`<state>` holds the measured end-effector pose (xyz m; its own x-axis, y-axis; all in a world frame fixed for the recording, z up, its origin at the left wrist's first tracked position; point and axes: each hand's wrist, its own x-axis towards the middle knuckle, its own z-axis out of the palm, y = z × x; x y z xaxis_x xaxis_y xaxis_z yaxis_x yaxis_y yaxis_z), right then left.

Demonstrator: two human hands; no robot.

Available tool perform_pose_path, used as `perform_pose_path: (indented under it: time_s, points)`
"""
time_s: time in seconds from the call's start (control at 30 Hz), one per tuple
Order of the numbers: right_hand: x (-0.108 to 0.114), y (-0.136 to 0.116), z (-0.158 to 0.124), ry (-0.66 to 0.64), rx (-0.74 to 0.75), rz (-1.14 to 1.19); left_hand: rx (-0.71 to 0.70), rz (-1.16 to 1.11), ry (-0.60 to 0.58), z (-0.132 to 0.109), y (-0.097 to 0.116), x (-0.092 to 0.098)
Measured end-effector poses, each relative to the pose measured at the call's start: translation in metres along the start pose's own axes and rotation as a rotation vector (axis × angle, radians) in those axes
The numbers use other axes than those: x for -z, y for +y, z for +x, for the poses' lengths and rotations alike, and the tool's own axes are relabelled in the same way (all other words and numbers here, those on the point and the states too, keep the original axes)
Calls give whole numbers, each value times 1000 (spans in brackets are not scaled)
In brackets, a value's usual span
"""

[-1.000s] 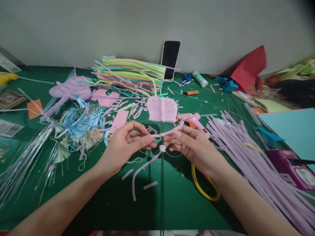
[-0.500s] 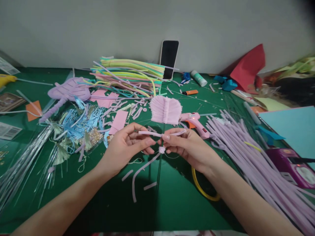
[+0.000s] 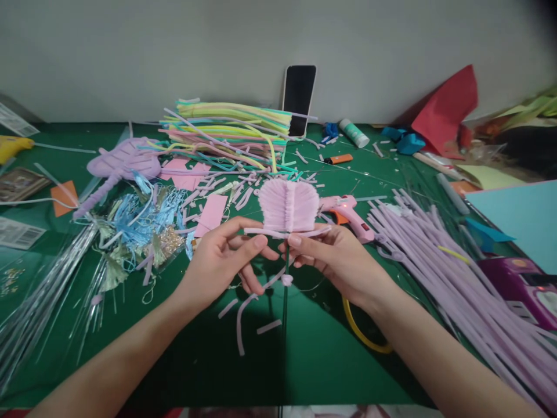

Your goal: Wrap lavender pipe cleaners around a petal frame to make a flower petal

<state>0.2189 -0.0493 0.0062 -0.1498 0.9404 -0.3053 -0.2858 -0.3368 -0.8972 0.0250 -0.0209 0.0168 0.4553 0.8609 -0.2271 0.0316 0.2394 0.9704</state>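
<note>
A lilac fan-shaped piece (image 3: pixel 289 204) of pipe cleaners stands upright on a thin green stem (image 3: pixel 285 319). Just under it, a short lilac pipe cleaner (image 3: pixel 261 232) lies crosswise against the stem. My right hand (image 3: pixel 333 249) pinches that strip and the stem between thumb and fingertips. Beside the strip's left part is my left hand (image 3: pixel 230 249), its thumb and fingers apart, with nothing clearly gripped. Lower on the stem sits a small lilac knot (image 3: pixel 286 280), and a loose curved lilac strip (image 3: pixel 240 325) lies to its left.
A pink glue gun (image 3: pixel 348 212) lies behind my right hand, with a lilac pipe-cleaner bundle (image 3: pixel 439 273) to the right. Coloured pipe cleaners (image 3: pixel 230 130), a phone (image 3: pixel 298 98) and blue tassels (image 3: pixel 134 217) lie farther back. A yellow ring (image 3: pixel 361 334) is near my right forearm.
The fan-shaped piece has come down to the crosswise strip, while the knot sits lower in view. My left hand's fingers have spread and its lower fingers reach farther down.
</note>
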Motion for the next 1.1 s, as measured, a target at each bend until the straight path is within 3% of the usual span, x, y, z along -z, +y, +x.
perform_pose_path:
  time_s: [0.33,0.73,1.0,1.1]
  points:
    - [-6,1,-3,16,20,-53,35,47,28,-1,1,2]
    - [-7,4,-5,-17,-51,26,-45,-5,6,2,-4,3]
    - [-8,8,-14,-133,-122,-34,131,-36,-57,-1,-2,-2]
    - [-8,9,-16,-116,-136,-38,156,-59,-65,0,-3,-1]
